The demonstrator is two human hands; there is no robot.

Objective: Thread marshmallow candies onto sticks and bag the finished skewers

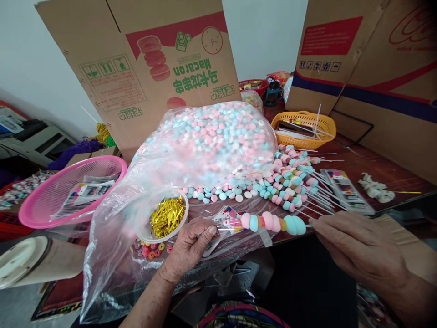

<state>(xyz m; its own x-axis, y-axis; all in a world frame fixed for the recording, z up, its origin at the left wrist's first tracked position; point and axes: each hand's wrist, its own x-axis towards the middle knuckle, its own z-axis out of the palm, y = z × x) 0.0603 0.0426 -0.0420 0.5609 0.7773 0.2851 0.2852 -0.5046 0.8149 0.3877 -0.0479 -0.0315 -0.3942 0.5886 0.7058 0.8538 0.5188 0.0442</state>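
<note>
A marshmallow skewer (271, 222) in pink, blue and yellow lies level between my two hands, above the table's front edge. My right hand (368, 255) is closed, its fingertips pinching the bare stick at the skewer's right end. My left hand (193, 243) pinches thumb against finger at what looks like the edge of a clear printed bag (227, 218), by the skewer's left end. How far the skewer reaches into that bag I cannot tell. Behind it, finished skewers (293, 177) lie piled with sticks pointing right. Loose marshmallows (221, 192) are strewn alongside.
A big clear sack of marshmallows (218, 136) fills the middle. Left of it stand a white bowl of gold twist ties (186, 212), a pink basket (32, 209) and a lidded bin (58, 262). A yellow basket (307, 141) and cardboard boxes (378, 95) are behind.
</note>
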